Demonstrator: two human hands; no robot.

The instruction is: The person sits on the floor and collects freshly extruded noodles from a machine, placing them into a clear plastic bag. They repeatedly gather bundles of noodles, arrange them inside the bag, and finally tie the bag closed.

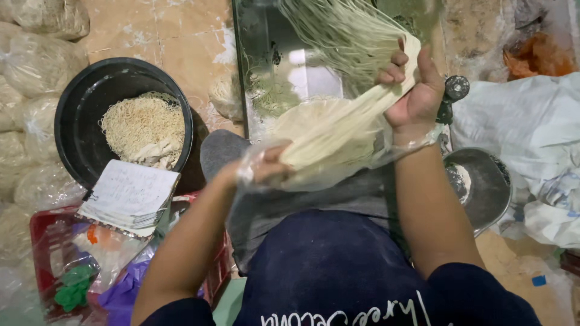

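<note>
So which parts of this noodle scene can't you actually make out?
Head view only:
- Left hand: fingers blurred behind the clear plastic bag, so its grip is unclear.
- Noodles: upper strands cut off by the top edge.
- Notebook: writing too small.
- Red basket: contents hidden under the notebook and plastic.
- Metal bowl: partly hidden by the right forearm.

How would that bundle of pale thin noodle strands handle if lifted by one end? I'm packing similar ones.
The bundle of pale thin noodle strands looks floppy: loose ends fan out above the right hand. Probably light and easily torn, being so thin. The left hand, inside a clear plastic bag, supports the lower end.
</note>
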